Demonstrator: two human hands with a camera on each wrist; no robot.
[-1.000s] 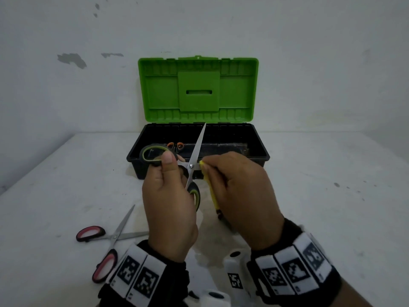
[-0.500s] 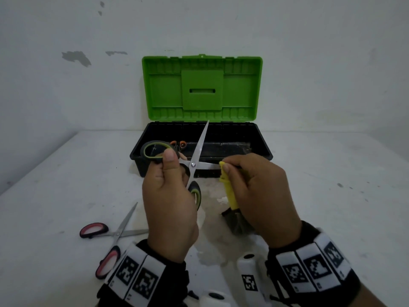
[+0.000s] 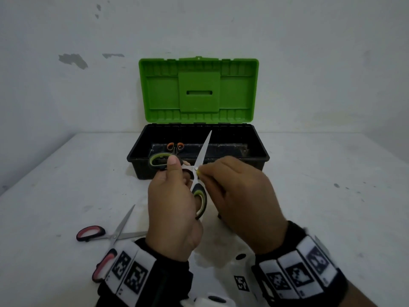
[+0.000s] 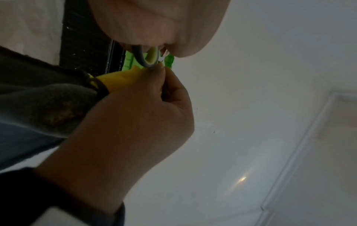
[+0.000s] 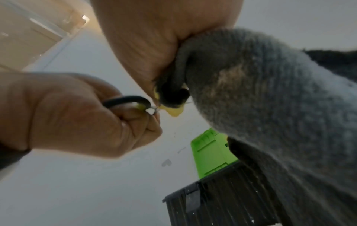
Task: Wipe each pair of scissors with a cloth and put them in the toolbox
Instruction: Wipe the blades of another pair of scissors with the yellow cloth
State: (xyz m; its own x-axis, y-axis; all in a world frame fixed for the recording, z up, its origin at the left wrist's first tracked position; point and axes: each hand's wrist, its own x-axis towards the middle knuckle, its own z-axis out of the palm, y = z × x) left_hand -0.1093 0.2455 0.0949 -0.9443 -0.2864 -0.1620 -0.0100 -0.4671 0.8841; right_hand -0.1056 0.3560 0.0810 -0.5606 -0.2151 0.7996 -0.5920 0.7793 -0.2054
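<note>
My left hand [image 3: 172, 209] is gripping the open green-handled scissors [image 3: 200, 171]; my right hand [image 3: 241, 196] is pinching the yellow-grey cloth [image 5: 260, 91] at the pivot, best drawn steadily tipward.

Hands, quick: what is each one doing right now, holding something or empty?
Left hand: grips the green scissors by the handles.
Right hand: pinches the cloth against the scissors near the pivot.
</note>
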